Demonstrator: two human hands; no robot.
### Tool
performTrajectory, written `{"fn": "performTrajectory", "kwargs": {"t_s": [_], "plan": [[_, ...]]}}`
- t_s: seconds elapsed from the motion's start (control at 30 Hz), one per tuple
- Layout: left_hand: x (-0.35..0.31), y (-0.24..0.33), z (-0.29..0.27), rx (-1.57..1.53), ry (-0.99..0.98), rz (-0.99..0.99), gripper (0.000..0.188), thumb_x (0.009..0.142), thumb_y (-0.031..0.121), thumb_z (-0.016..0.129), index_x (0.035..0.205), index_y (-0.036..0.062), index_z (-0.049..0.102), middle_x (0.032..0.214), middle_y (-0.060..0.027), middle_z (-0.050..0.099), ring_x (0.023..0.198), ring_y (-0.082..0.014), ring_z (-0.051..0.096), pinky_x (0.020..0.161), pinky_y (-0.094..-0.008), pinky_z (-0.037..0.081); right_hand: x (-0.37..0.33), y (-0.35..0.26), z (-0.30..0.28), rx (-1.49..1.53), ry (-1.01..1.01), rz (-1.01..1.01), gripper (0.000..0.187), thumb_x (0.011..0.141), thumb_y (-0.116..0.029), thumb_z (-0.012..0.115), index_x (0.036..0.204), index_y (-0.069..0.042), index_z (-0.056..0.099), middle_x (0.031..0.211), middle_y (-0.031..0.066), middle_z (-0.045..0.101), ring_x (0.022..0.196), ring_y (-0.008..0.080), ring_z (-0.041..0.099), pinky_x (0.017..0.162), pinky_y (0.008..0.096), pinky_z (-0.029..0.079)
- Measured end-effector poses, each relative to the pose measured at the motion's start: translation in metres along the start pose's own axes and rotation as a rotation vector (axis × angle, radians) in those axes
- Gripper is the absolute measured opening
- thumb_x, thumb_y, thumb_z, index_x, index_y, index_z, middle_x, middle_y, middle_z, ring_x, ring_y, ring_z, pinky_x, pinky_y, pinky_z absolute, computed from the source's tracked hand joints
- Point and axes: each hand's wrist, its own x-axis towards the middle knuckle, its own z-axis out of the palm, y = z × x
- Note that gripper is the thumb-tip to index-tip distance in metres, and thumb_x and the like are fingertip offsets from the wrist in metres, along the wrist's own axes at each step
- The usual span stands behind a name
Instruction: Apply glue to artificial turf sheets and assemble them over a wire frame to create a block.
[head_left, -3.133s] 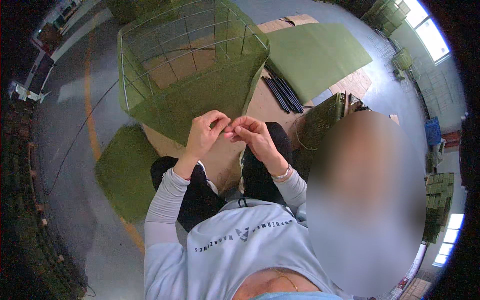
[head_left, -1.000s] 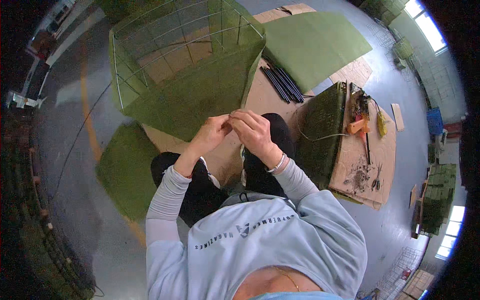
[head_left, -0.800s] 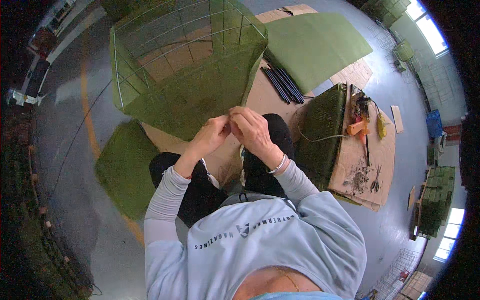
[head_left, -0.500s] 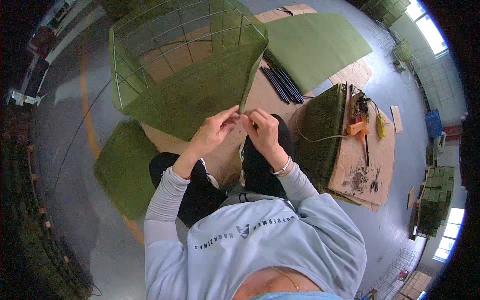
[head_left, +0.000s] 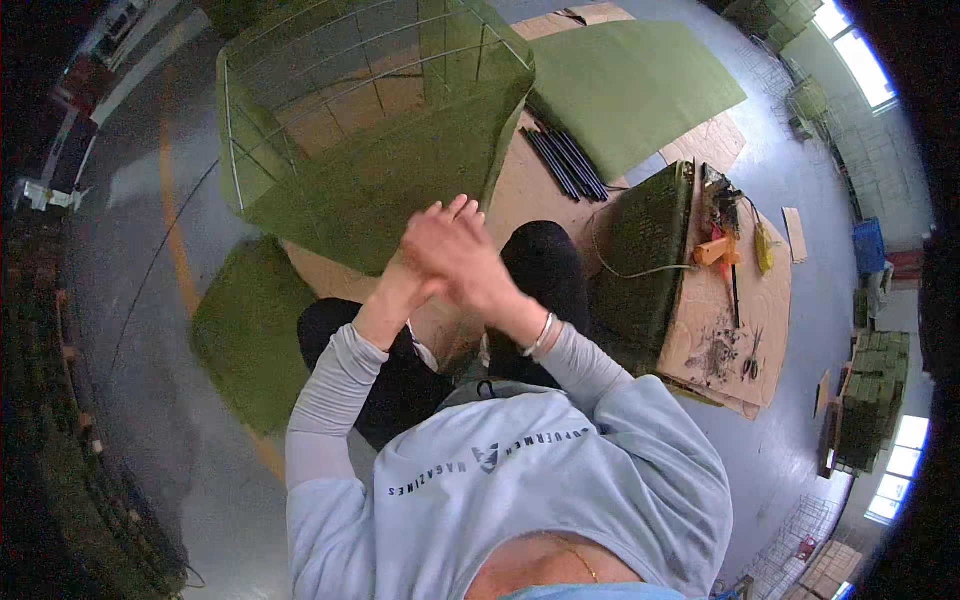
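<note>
Grey floor [head_left: 240, 510] spreads around us, an orange line [head_left: 178, 260] running down its left side, and its edges fade into the dark rim of the view. Upper left of centre stands a wire frame wrapped in green mesh [head_left: 390, 190], its far edge cut off by the top of the picture. Through its wire-crossed opening we see brown cardboard, but cannot tell whether it lies inside or beneath. Just below, our blurred right hand [head_left: 462, 257] crosses over our left hand [head_left: 402, 282] and hides most of it. Some fingertips show past the top of the pair; we cannot tell whose they are, whether the fingers are pinched or loose, whether they hold anything, or whether they touch the mesh.

Right of centre is a dark green crate [head_left: 640, 265], its contents hidden under a cardboard worktop [head_left: 685, 345]. On that lie an orange glue gun [head_left: 713, 251], scissors [head_left: 752, 360], black scraps [head_left: 718, 352] and a yellow piece [head_left: 764, 248] we cannot identify. Black rods [head_left: 565, 163] lie beside a green sheet [head_left: 640, 95] at upper right. Near the right edge sits a blue crate [head_left: 868, 247], too small for us to make out any contents.
</note>
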Motion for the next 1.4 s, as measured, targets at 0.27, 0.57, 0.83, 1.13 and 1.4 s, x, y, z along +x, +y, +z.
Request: {"fn": "performTrajectory", "kwargs": {"t_s": [0.27,0.57,0.83,1.13,1.4], "plan": [[0.012,0.017,-0.021,0.426,-0.005,0.149,0.039,0.080,0.013,0.051,0.118,0.0038,0.057,0.125,-0.0122,0.054,0.123,-0.0255,0.045,0.107,-0.0402,0.033,-0.009,0.058,-0.020,-0.114,0.276,0.397,0.028,0.089,-0.011,0.053,0.113,0.003,0.057,0.117,0.0201,0.058,0.111,0.0352,0.054,0.094,0.0430,0.042],[0.025,0.030,-0.031,0.376,-0.647,0.050,0.023,0.073,0.011,0.055,0.092,0.0036,0.065,0.110,-0.0116,0.061,0.108,-0.0262,0.057,0.095,-0.0407,0.044,-0.020,0.049,-0.029,0.231,-0.102,0.571,0.035,0.083,0.001,0.052,0.117,0.000,0.057,0.102,0.0237,0.061,0.094,0.0415,0.058,0.075,0.0366,0.050],[0.055,0.069,-0.055,0.057,0.307,0.265,0.050,0.088,0.041,0.048,0.119,0.0030,0.057,0.123,-0.0150,0.055,0.119,-0.0304,0.049,0.104,-0.0467,0.033,0.009,0.016,-0.023,1.124,0.311,0.376,0.045,0.097,-0.040,0.043,0.125,-0.006,0.052,0.116,0.0084,0.059,0.108,0.0193,0.055,0.093,0.0308,0.044],[0.087,-0.004,-0.121,0.409,0.391,0.103,0.037,0.087,0.026,0.060,0.120,0.0088,0.056,0.116,-0.0110,0.060,0.110,-0.0293,0.055,0.095,-0.0426,0.043,-0.106,0.037,-0.176,1.335,0.648,0.443,0.044,0.094,-0.035,0.051,0.121,0.001,0.054,0.112,0.0132,0.063,0.097,0.0222,0.062,0.082,0.0308,0.049],[0.023,-0.282,-0.204,0.544,0.067,-0.586,0.065,0.095,0.044,0.045,0.140,-0.0018,0.031,0.144,-0.0195,0.033,0.134,-0.0335,0.031,0.109,-0.0398,0.027,-0.359,0.147,-0.234,0.466,1.437,1.082,0.019,0.093,-0.019,0.056,0.102,-0.004,0.060,0.093,0.0071,0.066,0.083,0.0162,0.065,0.074,0.0273,0.051]]}}
